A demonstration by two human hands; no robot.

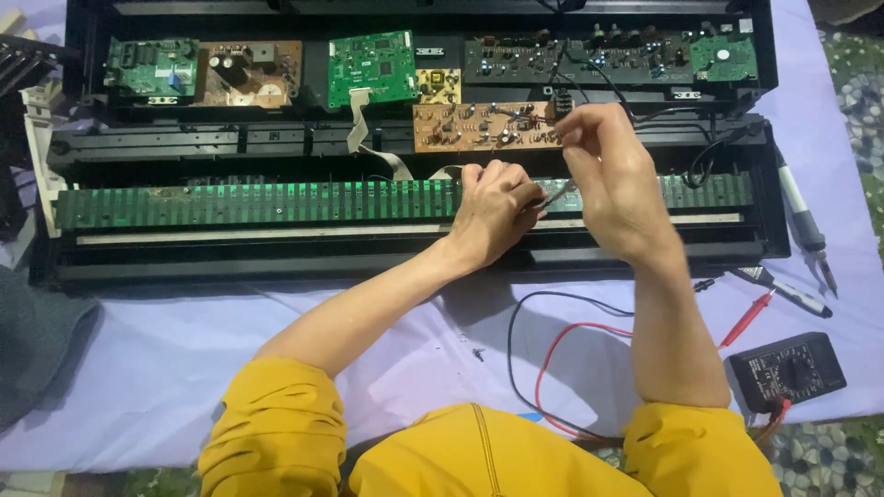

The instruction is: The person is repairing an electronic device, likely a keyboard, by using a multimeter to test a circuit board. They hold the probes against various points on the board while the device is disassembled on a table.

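Note:
An opened black electronic keyboard chassis (414,262) lies across a pale lilac cloth (184,340). A long green contact board (258,202) runs along its front. My left hand (493,212) is closed around a thin metal tool (552,196) over that board. My right hand (612,179) pinches something small at the right end of a brown circuit board (479,127), near a black connector (560,103) with dark wires. What the right fingers pinch is too small to tell.
Green and brown circuit boards (373,66) fill the back of the chassis. A black multimeter (785,371) with red and black leads (552,354) sits at the right front. A soldering iron (801,216), a pen-like tool (792,293) and a red probe (748,317) lie at the right.

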